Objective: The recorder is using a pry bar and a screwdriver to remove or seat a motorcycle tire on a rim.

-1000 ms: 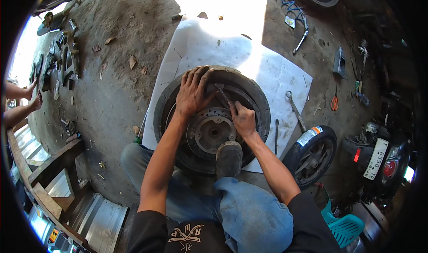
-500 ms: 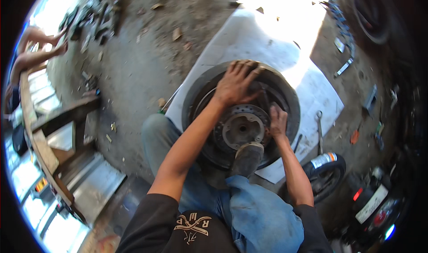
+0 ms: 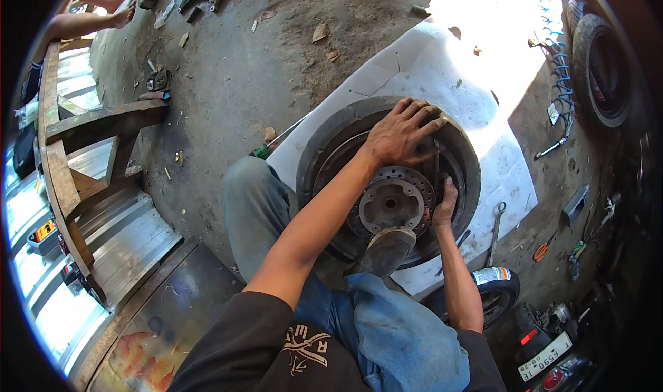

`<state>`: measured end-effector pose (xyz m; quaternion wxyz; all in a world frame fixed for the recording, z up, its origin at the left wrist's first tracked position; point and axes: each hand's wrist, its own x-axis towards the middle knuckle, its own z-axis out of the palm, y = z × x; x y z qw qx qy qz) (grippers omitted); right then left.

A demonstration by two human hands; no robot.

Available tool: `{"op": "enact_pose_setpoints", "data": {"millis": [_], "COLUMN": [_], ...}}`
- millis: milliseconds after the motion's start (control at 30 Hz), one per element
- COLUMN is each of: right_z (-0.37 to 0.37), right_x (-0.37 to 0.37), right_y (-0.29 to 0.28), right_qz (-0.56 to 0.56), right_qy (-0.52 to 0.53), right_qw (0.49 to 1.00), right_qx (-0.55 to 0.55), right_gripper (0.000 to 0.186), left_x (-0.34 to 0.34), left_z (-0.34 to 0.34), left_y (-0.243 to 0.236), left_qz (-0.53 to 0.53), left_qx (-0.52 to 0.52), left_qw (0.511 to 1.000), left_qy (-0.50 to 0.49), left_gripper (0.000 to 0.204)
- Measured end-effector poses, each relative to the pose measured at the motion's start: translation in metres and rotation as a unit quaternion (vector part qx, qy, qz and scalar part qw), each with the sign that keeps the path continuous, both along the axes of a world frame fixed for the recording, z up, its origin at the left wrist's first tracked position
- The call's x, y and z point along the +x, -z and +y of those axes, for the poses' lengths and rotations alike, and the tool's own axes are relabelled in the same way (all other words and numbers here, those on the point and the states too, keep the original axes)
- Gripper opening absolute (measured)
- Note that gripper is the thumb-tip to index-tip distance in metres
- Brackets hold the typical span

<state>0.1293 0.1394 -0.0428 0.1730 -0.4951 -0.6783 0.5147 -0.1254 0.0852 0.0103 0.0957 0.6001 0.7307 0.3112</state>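
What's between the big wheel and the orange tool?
In the head view, a wrench lies there, nearer the wheel, partly on the white sheet, with floor beyond.

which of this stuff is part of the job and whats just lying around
In use:
large wheel, under the left hand
slim dark tool, in the right hand
white sheet, beneath the wheel

Apparently lying about:
wrench
blue coiled hose
orange-handled tool
smaller wheel
dry leaf
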Motion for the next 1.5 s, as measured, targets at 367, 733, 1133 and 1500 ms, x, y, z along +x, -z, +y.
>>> {"op": "enact_pose_setpoints", "data": {"millis": [367,733,1133,1500], "right_z": [-0.048,-0.043,-0.033,-0.063], "right_x": [0.022,0.057,0.060,0.037], "right_y": [-0.034,-0.084,-0.078,-0.099], "right_qz": [-0.078,0.052,0.056,-0.083], "right_qy": [0.091,0.294,0.274,0.268], "right_qw": [0.987,0.833,0.795,0.943], "right_qx": [-0.105,-0.466,-0.538,-0.176], "right_gripper": [0.073,0.050,0.033,0.030], "left_x": [-0.001,0.004,0.012,0.021], "left_z": [0.004,0.015,0.020,0.021], "left_y": [-0.007,-0.017,-0.022,-0.028], "left_qz": [-0.003,0.019,0.036,0.039], "left_qx": [0.023,0.016,-0.012,-0.018], "left_qw": [1.000,1.000,0.999,0.999], "left_qy": [-0.001,0.009,0.007,0.004], "left_gripper": [0.064,0.059,0.056,0.051]}}
